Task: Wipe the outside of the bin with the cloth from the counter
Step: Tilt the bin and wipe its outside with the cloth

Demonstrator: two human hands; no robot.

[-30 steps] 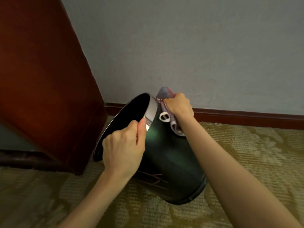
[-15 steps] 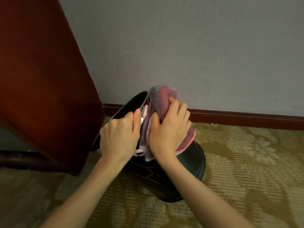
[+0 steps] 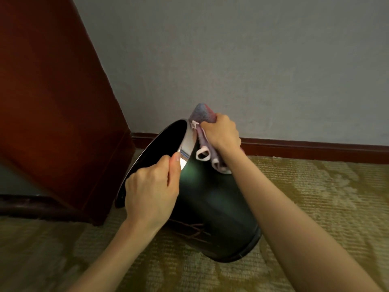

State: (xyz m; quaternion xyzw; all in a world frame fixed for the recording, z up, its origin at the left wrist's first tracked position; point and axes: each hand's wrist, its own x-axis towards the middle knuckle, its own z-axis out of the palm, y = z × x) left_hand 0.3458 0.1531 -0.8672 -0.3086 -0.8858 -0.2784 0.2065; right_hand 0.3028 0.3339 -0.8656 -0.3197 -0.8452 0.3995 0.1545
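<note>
Gripping the rim (image 3: 188,142), the left hand (image 3: 151,192) is steadying the tilted bin (image 3: 210,207). The right hand (image 3: 221,133) is clutching the cloth (image 3: 203,114) against its far side.

The bin (image 3: 210,207) leans on the carpet (image 3: 315,197) at frame centre, mouth toward the cabinet (image 3: 52,102) at left; the left hand (image 3: 151,190) grips its near rim; the right hand (image 3: 221,133) holds the cloth (image 3: 203,115) against its upper side.

Head camera looks down, close over the bin (image 3: 212,207).
</note>
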